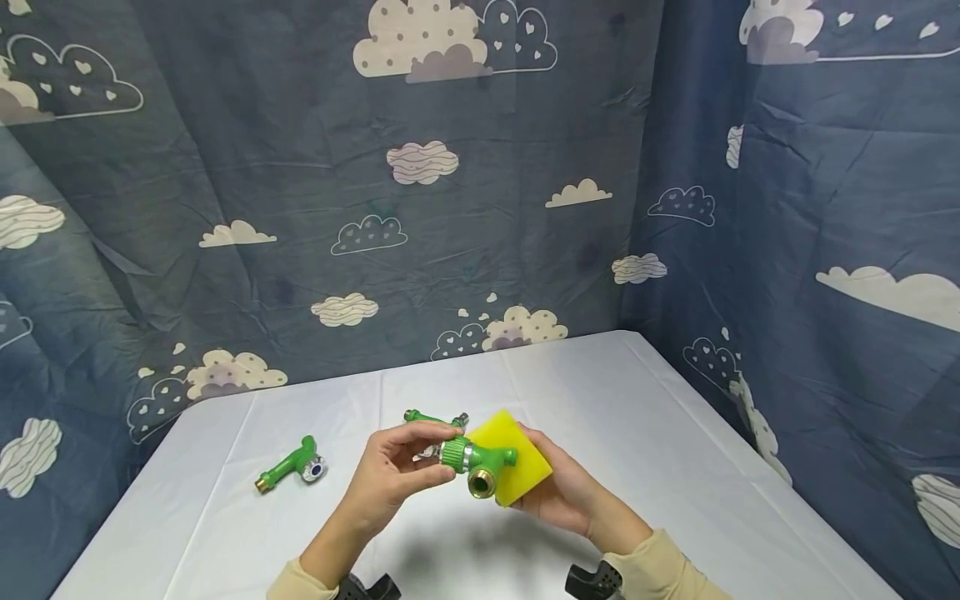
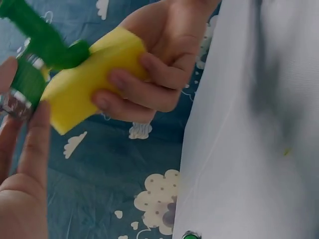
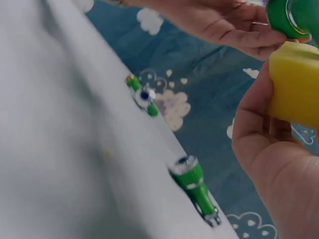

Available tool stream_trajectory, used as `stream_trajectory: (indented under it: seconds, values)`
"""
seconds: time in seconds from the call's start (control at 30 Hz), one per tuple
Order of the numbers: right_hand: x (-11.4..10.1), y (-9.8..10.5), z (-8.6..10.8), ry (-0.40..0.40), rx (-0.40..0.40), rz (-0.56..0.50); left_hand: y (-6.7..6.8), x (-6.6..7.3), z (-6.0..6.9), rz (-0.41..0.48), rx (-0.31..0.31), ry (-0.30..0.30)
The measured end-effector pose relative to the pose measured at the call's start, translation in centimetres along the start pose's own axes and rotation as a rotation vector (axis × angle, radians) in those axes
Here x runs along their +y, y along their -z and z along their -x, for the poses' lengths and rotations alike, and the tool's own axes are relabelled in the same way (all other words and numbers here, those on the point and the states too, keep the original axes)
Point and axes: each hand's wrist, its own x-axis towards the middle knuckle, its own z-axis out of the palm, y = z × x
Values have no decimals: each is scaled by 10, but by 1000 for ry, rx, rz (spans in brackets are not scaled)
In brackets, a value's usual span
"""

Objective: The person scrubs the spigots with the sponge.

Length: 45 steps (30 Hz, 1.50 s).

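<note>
Above the table, my left hand (image 1: 382,471) pinches a green tap (image 1: 491,458) by its ribbed collar, between thumb and fingers. The tap's brass-ringed opening faces the head camera. A yellow sponge (image 1: 531,468) is gripped in my right hand (image 1: 564,493), with fingers curled over its far side in the left wrist view. The sponge lies right behind the tap's body and appears to touch it. Part of the tap's chrome end (image 2: 15,104) shows between the left fingers.
Another green tap (image 1: 296,465) with a chrome knob lies on the white-covered table (image 1: 225,533) to the left. A further green tap (image 1: 427,416) lies behind my hands, partly hidden. Dark blue cloud-print cloth (image 1: 487,250) hangs around the table's back and sides.
</note>
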Motion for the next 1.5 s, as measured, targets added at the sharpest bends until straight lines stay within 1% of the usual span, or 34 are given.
stream_trajectory:
  seconds: [0.1, 0.17, 0.2, 0.23, 0.3, 0.37, 0.43, 0.47, 0.57, 0.67, 0.73, 0.77, 0.83, 0.87, 0.93, 0.97, 1.03, 1.13, 1.27, 1.33, 1.4, 1.47, 1.5]
  values:
    - [1, 0, -1, -27, -80, -125, -5, -4, 0, -36, 50, -102]
    - [2, -1, -2, -32, -130, -189, -8, -7, 0, -94, 83, -170]
    - [2, -2, -2, -33, -147, -217, -10, -9, 0, -123, 104, -193]
    - [3, -4, -3, -33, -152, -239, -12, -11, 0, -158, 131, -207]
    - [3, -7, -3, -21, -125, -242, -14, -15, -1, -230, 192, -226]
    - [3, -11, -4, 21, -57, -176, -17, -17, -2, -290, 262, -215]
    - [4, -15, -6, 89, 42, -53, -19, -18, -3, -335, 319, -198]
    - [4, -17, -7, 139, 94, 41, -19, -18, -3, -349, 343, -190]
    - [5, -18, -10, 318, 254, 358, -19, -15, -4, -368, 389, -161]
    - [4, -17, -11, 513, 388, 691, -18, -10, -5, -369, 402, -141]
    - [2, -15, -10, 638, 450, 876, -17, -6, -5, -367, 400, -134]
    - [0, -14, -10, 701, 464, 956, -17, -5, -5, -367, 395, -131]
    - [-5, -12, -8, 810, 473, 1088, -15, -2, -5, -368, 383, -124]
    - [-7, -11, -7, 857, 466, 1137, -14, 0, -5, -370, 373, -122]
    - [-13, -11, -6, 923, 442, 1211, -12, 2, -4, -361, 350, -113]
    - [-16, -11, -5, 943, 419, 1230, -10, 3, -4, -355, 337, -109]
    - [-20, -13, -4, 948, 382, 1247, -8, 4, -3, -318, 312, -89]
    - [-21, -16, -1, 932, 333, 1239, -4, 4, -3, -233, 291, -40]
    - [-17, -22, -1, 928, 280, 1228, -4, 3, -2, -61, 291, 6]
    - [-14, -26, -2, 938, 267, 1218, -6, 1, -3, 30, 308, 18]
    - [-11, -28, -4, 948, 260, 1206, -11, 0, -3, 101, 352, 36]
    - [-7, -32, -6, 956, 267, 1192, -18, -1, -4, 139, 429, 67]
    - [-5, -33, -8, 959, 274, 1188, -21, -1, -5, 143, 471, 78]
